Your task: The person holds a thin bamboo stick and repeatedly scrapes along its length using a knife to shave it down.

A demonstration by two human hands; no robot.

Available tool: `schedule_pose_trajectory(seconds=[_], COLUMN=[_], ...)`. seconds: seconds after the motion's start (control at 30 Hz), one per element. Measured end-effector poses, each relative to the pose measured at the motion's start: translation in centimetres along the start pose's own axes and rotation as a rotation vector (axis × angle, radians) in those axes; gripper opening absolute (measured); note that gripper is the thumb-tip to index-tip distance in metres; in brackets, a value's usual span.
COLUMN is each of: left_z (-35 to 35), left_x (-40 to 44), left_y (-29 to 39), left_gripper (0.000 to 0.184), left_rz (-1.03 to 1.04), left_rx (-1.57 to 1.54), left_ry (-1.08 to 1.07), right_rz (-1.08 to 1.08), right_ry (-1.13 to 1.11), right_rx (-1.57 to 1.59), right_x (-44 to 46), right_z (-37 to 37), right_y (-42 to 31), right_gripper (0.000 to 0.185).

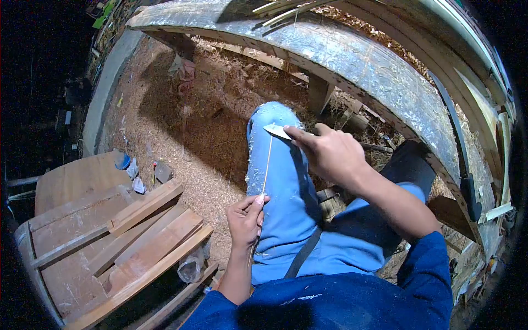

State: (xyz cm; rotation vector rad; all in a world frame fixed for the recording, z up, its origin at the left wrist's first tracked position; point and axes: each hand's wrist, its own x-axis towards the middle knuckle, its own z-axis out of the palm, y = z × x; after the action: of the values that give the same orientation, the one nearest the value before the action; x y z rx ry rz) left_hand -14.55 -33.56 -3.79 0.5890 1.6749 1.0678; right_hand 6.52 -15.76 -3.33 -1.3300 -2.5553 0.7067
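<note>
A thin pale stick (267, 168) lies lengthwise over the light-blue trouser leg (275, 212). Its lower part is pinched between the thumb and fingers of my left hand (246, 219), and its tail comes out below that hand. My right hand (333, 151) grips a small pale blade (278, 131) near the knee, with the index finger stretched along it. The blade's tip is at the upper end of the stick. Whatever handle the blade has is hidden in my right palm. Small shavings cling to the trouser cloth.
A long worn bench (341, 52) curves across the top and right, with thin strips on it and a dark long-bladed tool (467, 187) at its right end. Wooden boards (154, 242) rest at lower left beside a blue cap (122, 161). Shavings cover the ground (159, 132).
</note>
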Motion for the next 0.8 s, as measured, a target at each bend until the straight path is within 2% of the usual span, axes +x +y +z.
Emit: schedule_pose_trajectory(seconds=[0.07,0.13,0.2,0.23,0.27,0.33,0.37,0.43,0.47,0.53,0.67,0.7,0.8], left_z=[0.3,0.5,0.0,0.0,0.2,0.3,0.3,0.3,0.3,0.1,0.1,0.0,0.2], left_x=[0.1,0.3,0.0,-0.1,0.0,0.2,0.0,0.0,0.1,0.2,0.1,0.1,0.1], left_y=[0.1,0.1,0.1,0.2,0.3,0.3,0.3,0.1,0.1,0.0,0.1,0.2,0.5], left_gripper=[0.024,0.024,0.024,0.024,0.024,0.024,0.024,0.024,0.024,0.021,0.017,0.017,0.015], left_rz=[-0.021,-0.003,0.001,-0.002,0.001,0.002,-0.007,-0.009,-0.009,-0.012,-0.024,-0.022,-0.047], left_rx=[-0.027,-0.011,0.02,0.016,0.007,-0.01,-0.026,-0.029,-0.025,-0.046,-0.083,-0.082,-0.055], left_ry=[0.035,0.036,0.041,0.034,0.02,0.023,0.045,0.054,0.05,0.044,0.022,0.024,0.008], right_rz=[-0.065,-0.098,0.004,0.114,0.177,0.16,0.153,0.069,0.065,-0.107,-0.269,-0.275,-0.234], right_ry=[-0.104,-0.218,-0.086,-0.083,-0.026,0.143,0.14,0.236,0.235,0.348,0.203,0.145,0.108], right_rx=[-0.014,0.043,-0.093,-0.056,-0.051,-0.017,-0.02,0.291,0.291,0.375,0.357,0.341,0.384], right_x=[-1.2,-2.1,-0.7,0.6,1.6,1.4,1.3,0.8,0.5,-0.3,-1.7,-2.0,-2.5], right_z=[-0.1,1.0,0.7,-1.5,-1.9,-1.2,-0.4,0.8,1.3,1.7,1.7,1.8,1.5], right_y=[-1.3,-2.5,-0.9,-0.1,1.1,2.3,2.8,2.8,2.8,2.4,0.7,0.2,-1.0], right_gripper=[0.051,0.067,0.06,0.066,0.065,0.048,0.048,0.042,0.042,0.037,0.031,0.045,0.033])
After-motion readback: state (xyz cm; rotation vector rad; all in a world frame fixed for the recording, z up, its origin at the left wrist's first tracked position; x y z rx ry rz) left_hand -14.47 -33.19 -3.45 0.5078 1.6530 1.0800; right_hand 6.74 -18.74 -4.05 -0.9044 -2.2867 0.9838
